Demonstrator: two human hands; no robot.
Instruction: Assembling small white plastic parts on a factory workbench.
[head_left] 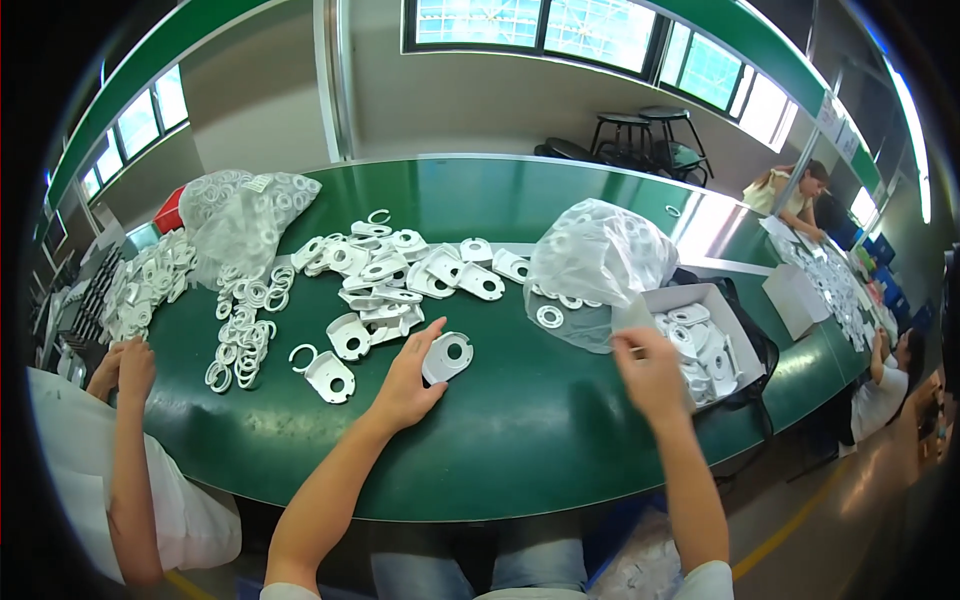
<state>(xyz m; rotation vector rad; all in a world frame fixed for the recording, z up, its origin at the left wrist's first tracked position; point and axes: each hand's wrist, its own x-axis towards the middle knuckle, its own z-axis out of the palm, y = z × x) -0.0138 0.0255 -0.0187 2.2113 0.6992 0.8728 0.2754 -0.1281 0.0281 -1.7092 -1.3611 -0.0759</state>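
Note:
My left hand point(405, 385) is closed on a white plastic part point(447, 357) with a rounded end and a round hole, held just above the green table. Left of it lie loose parts of the same kind point(330, 377) and an open white ring point(302, 355). On the right, my right hand point(650, 372) is curled at the edge of a clear plastic bag point(600, 245). Its fingers are bent together and slightly blurred, so what they hold cannot be made out. White flat rings point(549, 317) show in the bag's mouth.
An open box point(745, 335) of white parts stands right of the bag, by a black strap point(768, 400). A heap of parts point(385, 270) and piled rings point(240, 345) lie left, below another full bag point(245, 215). A co-worker's hands point(125, 368) are at far left.

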